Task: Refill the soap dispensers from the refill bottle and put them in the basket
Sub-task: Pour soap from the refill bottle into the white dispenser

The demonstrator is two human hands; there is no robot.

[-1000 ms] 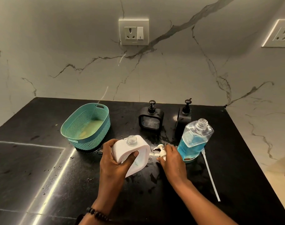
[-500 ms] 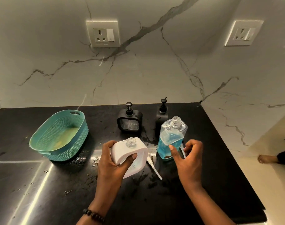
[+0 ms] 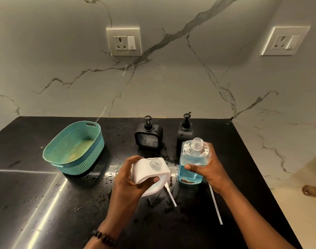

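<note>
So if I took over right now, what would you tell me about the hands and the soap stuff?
Left hand grips the open white dispenser.
Right hand grips the uncapped refill bottle of blue soap, standing on the counter.
Two black dispensers stand behind, pumps on.
Basket holds no dispensers.
Done: the white dispenser's pump is off, on the counter.
Left: pour, refit pump, fill others, basket them.

A glossy black table (image 3: 45,203) meets a pale marble wall (image 3: 171,87) with grey veins. A teal woven-pattern basket (image 3: 81,159), two black soap dispensers (image 3: 148,135), a white dispenser (image 3: 148,175), and a clear refill bottle (image 3: 193,164) holding blue liquid.
</note>
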